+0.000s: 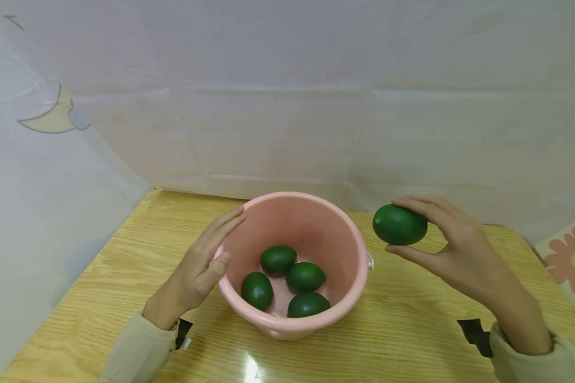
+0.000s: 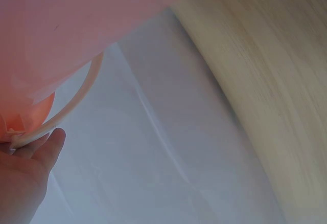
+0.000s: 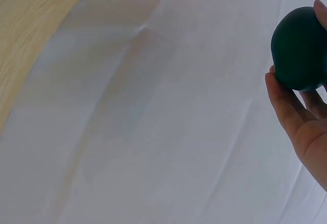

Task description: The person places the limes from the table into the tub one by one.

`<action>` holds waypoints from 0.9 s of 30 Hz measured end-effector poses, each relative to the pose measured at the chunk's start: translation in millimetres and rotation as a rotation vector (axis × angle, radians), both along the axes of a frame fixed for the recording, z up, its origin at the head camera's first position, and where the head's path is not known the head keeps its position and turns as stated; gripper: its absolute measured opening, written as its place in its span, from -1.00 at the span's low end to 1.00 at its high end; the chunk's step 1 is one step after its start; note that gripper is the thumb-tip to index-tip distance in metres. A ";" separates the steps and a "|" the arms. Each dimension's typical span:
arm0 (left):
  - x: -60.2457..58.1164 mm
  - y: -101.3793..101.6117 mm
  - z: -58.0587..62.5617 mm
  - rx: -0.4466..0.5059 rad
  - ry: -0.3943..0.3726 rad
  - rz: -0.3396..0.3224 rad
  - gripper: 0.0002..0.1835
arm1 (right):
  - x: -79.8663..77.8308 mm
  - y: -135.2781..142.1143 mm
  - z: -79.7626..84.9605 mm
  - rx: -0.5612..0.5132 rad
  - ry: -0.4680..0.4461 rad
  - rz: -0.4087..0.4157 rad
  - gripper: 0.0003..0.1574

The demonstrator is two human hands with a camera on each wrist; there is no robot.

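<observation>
A pink bucket (image 1: pixel 287 322) stands on the wooden table, tilted toward the head camera, with several dark green avocados (image 1: pixel 305 277) at its bottom. My left hand (image 1: pixel 198 268) rests on the bucket's left rim, its fingers fairly straight along the outside and the thumb tip over the edge. In the left wrist view, those fingers (image 2: pixel 49 150) touch the bucket beside its pale handle (image 2: pixel 76 98). To the right of the bucket, my right hand (image 1: pixel 465 250) holds another avocado (image 1: pixel 399 224) in the air, between the thumb below and the fingers above.
The wooden table (image 1: pixel 412 330) has a light grain. Behind it hangs a pale, creased sheet (image 1: pixel 268 133), which also covers the left side. An orange flower print (image 1: pixel 572 260) shows at the right edge. Each wrist wears a black strap (image 1: pixel 476 338).
</observation>
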State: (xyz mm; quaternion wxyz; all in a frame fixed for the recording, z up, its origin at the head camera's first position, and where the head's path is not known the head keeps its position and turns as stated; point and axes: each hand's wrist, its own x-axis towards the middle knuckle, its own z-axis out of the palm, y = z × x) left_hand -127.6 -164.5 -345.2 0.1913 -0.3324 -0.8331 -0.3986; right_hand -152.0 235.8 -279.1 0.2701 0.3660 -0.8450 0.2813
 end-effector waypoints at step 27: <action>-1.0 -0.7 -0.5 0.013 0.023 -0.009 -0.41 | 4.6 -40.9 17.3 0.035 -0.058 0.113 -0.03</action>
